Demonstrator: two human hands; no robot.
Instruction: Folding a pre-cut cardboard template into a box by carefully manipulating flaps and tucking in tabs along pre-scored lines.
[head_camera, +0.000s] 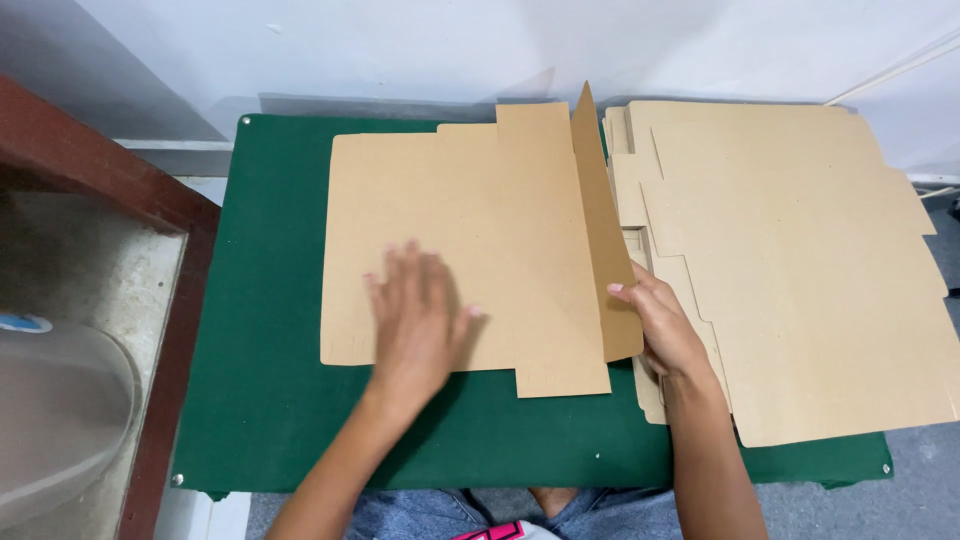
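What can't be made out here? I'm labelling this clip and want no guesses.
Head view only:
- Cardboard sheet: the patch under the left hand, pressed flat on it.
- Raised flap: its far face, turned away; right hand covers its lower edge.
- Stack of blanks: lower sheets hidden, so no count.
- Grey lid: cut by the left edge.

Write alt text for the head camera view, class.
A left hand presses flat on a brown cardboard blank on a green table while the right hand lifts its side flap upright, beside a stack of blanks.
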